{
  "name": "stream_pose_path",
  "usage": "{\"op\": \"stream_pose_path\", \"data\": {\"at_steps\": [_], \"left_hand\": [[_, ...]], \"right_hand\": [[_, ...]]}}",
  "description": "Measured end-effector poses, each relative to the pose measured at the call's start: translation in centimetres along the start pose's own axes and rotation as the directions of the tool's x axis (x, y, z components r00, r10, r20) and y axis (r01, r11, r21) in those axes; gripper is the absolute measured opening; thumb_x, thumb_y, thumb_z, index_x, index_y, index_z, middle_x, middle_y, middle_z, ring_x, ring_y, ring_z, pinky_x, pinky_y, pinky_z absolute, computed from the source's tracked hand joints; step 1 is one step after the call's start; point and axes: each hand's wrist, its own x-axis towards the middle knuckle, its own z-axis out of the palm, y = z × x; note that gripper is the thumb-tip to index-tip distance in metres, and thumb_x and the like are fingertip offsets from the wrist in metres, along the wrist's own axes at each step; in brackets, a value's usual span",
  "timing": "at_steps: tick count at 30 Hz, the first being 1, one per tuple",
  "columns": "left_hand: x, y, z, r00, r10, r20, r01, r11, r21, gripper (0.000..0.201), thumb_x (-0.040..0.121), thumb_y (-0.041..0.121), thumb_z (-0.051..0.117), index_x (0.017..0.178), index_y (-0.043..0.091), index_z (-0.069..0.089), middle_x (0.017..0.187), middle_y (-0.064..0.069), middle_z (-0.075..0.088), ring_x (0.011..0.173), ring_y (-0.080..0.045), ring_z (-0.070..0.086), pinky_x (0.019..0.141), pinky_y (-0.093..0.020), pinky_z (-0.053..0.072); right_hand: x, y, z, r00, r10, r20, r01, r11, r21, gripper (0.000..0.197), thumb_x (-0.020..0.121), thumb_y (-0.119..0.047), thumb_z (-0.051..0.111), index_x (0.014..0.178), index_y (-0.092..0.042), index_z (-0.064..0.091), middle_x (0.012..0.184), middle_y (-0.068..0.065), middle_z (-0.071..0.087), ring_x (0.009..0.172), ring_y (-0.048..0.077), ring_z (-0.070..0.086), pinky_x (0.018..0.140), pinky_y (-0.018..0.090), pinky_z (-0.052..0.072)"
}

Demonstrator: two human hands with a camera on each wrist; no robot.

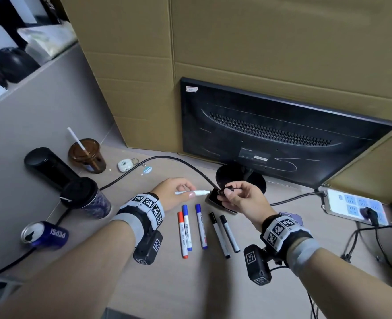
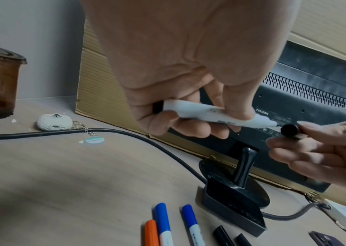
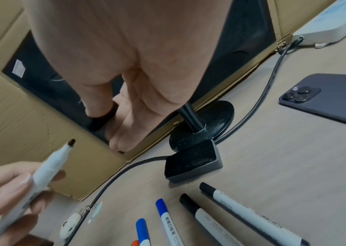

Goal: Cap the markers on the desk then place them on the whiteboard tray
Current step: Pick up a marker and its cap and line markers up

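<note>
the left hand (image 1: 175, 192) holds the uncapped marker (image 1: 191, 192) above the counter (image 1: 190, 284), thumb and fingers curled round its white barrel, nib end pointing toward the right hand (image 1: 241, 199). the grip of the right hand pinches the black cap (image 2: 290, 130) between thumb and fingertips, with the cap's open end facing the nib; nib and cap are just apart, not yet joined. in the right wrist view the dark nib is exposed and the cap (image 3: 102, 116) shows only partly behind the fingers. both hands are raised over the middle of the counter, in front of the monitor stand (image 1: 241, 178). five capped markers lie side by side on the counter below the hands: a red marker (image 1: 181, 234), two blue markers (image 1: 187, 227) (image 1: 200, 226) and two black markers (image 1: 219, 236) (image 1: 229, 233). a whiteboard eraser (image 2: 234, 211) sits felt side up just beyond the black markers, touching the stand's base. a black cable (image 1: 167, 160) runs across the counter from the left edge to behind the eraser. toward the left edge stand a brown cup with a straw (image 1: 87, 155), a dark tumbler (image 1: 84, 199) and a pepsi can (image 1: 45, 236) lying on its side. a keyring (image 1: 126, 164) lies near the cardboard (image 1: 236, 42) at the back edge. a power strip (image 1: 353, 207) and a phone (image 3: 336, 98) lie toward the right edge.
</note>
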Motion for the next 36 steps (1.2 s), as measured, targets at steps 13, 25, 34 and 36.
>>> {"op": "stream_pose_path", "data": {"at_steps": [13, 25, 34, 36], "left_hand": [[-0.5, 0.0, 0.6, 1.0, -0.002, 0.004, 0.003, 0.999, -0.047, 0.01, 0.095, 0.032, 0.064, 0.095, 0.03, 0.075, 0.083, 0.0, 0.078, 0.086, -0.019, 0.072, 0.07, -0.025, 0.047], [-0.8, 0.6, -0.3, 1.0, 0.015, 0.02, -0.014, 0.999, -0.03, 0.013, 0.096, 0.033, 0.064, 0.102, 0.029, 0.075, 0.085, 0.002, 0.078, 0.081, -0.007, 0.068, 0.07, -0.023, 0.045], [-0.8, 1.2, -1.0, 0.994, 0.009, 0.11, -0.01, 1.0, 0.008, 0.016, 0.091, 0.037, 0.067, 0.091, 0.027, 0.08, 0.076, 0.001, 0.076, 0.073, -0.016, 0.067, 0.081, -0.035, 0.054], [-0.8, 1.6, -1.1, 0.993, 0.039, 0.111, -0.042, 0.999, 0.026, 0.017, 0.094, 0.034, 0.066, 0.086, 0.03, 0.08, 0.07, 0.006, 0.072, 0.075, -0.014, 0.066, 0.086, -0.036, 0.053]], "right_hand": [[-0.8, -0.7, 1.4, 0.999, 0.003, 0.032, -0.002, 1.0, -0.013, 0.006, 0.102, -0.01, 0.063, 0.103, -0.004, 0.065, 0.095, 0.017, 0.08, 0.101, 0.029, 0.079, 0.08, 0.03, 0.065], [-0.8, -1.0, 2.3, 0.999, 0.015, 0.048, -0.013, 0.999, -0.049, 0.014, 0.098, -0.009, 0.07, 0.108, 0.0, 0.067, 0.104, 0.03, 0.076, 0.1, 0.034, 0.079, 0.078, 0.03, 0.065], [-0.7, -2.5, 2.0, 0.996, 0.03, 0.084, -0.017, 0.988, -0.151, 0.016, 0.092, -0.004, 0.076, 0.104, 0.007, 0.074, 0.079, 0.017, 0.077, 0.07, 0.019, 0.077, 0.067, 0.026, 0.064], [-0.6, -3.0, 2.1, 0.996, 0.025, 0.087, -0.009, 0.984, -0.176, 0.016, 0.093, -0.004, 0.075, 0.103, 0.008, 0.074, 0.077, 0.017, 0.076, 0.066, 0.018, 0.075, 0.065, 0.025, 0.064]]}}
